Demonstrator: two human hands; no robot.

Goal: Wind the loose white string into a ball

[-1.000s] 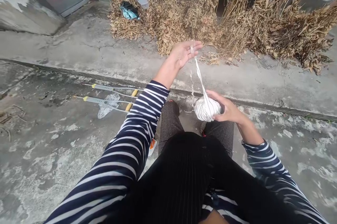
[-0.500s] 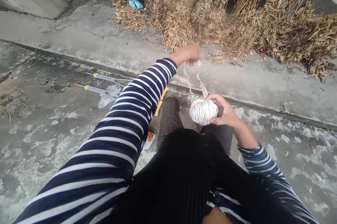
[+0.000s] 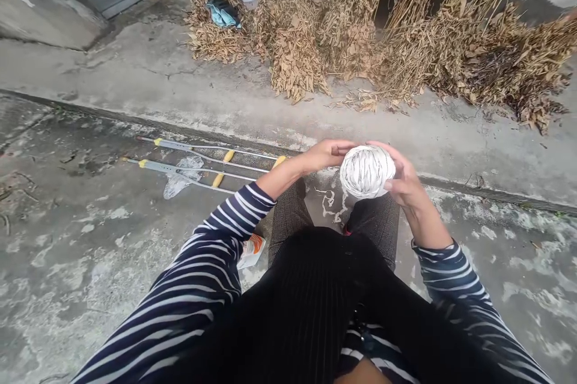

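A round ball of white wound strip [image 3: 367,172] is between my two hands, above my knees. My right hand [image 3: 402,181] grips its right side, with the thumb on the front and fingers over the top. From the left, my left hand [image 3: 325,155] reaches the ball's upper left side, its fingers partly hidden behind the ball. A loose crinkled length of the white strip [image 3: 336,207] hangs or lies below the ball, between my legs.
Two metal crutches [image 3: 210,170] with yellow pads lie on the ground at the left, by a clear plastic bag [image 3: 183,176]. A white and orange packet [image 3: 251,250] is by my left leg. Dried plant bundles [image 3: 297,35] lean along the wall beyond a concrete step [image 3: 252,110].
My left hand has come down from above, where it held the strip raised, to the ball's left side. The ball has risen slightly and moved right; the strip has dropped slack below.
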